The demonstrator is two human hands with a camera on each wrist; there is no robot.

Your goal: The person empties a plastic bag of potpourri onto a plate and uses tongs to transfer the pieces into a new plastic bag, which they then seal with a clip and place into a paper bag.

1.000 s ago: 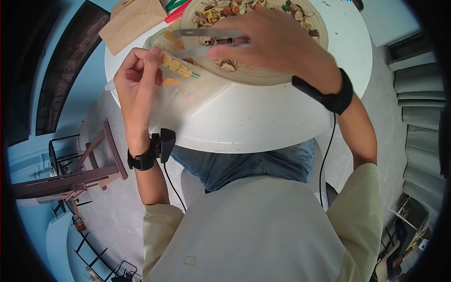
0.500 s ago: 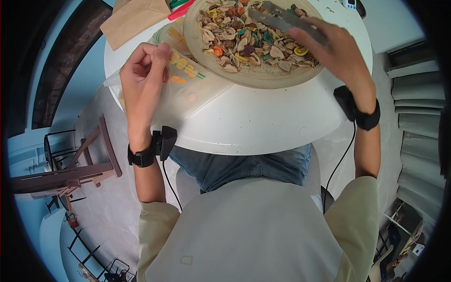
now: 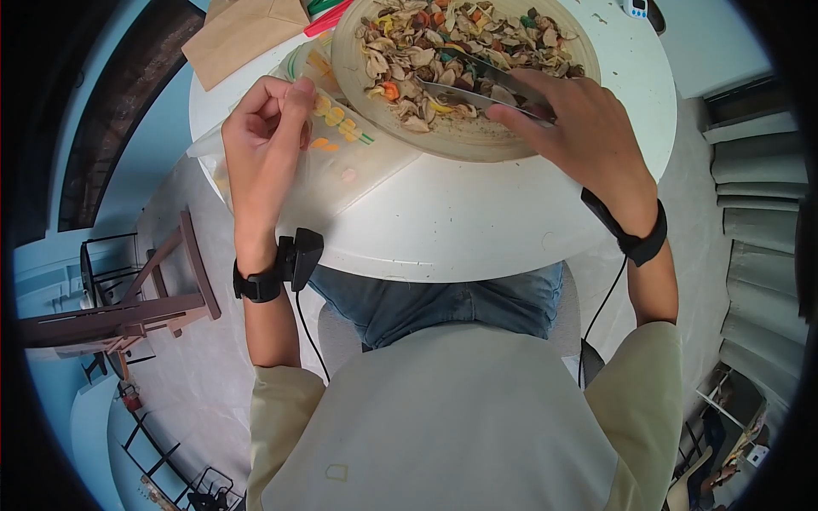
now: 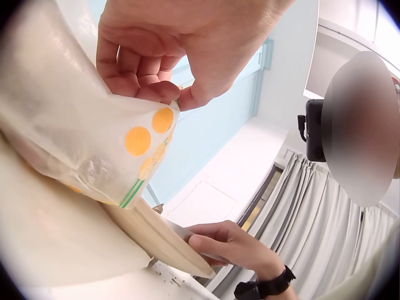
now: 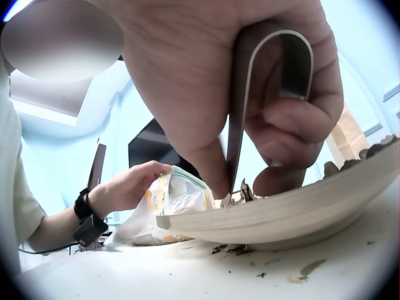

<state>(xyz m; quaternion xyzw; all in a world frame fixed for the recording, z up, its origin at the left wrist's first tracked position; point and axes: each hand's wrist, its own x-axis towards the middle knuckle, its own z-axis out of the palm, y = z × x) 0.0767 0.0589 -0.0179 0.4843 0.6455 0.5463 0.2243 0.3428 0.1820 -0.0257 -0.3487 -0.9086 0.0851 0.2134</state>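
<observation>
My right hand [image 3: 588,128] grips metal tongs [image 3: 477,64], whose ends lie among dried mixed pieces [image 3: 409,60] on a round wooden tray [image 3: 477,146]. In the right wrist view the bent end of the tongs [image 5: 240,94] sits inside the palm. My left hand [image 3: 268,140] pinches the edge of a translucent plastic bag [image 3: 324,179] with orange dots and a green strip. The left wrist view shows thumb and fingertips closed on the bag's corner [image 4: 153,119]. The bag lies left of the tray, close to its rim. What it contains is only faintly visible.
A brown paper packet [image 3: 243,47] lies at the table's back left, beside red [image 3: 328,19] and green strips. A small white device [image 3: 635,8] is at the back right. Crumbs dot the white table [image 3: 443,221] along the near side.
My right hand and the tongs moved right from above the bag to the tray, then lowered into the pieces toward the near left. The left hand keeps its pinch, almost still.
</observation>
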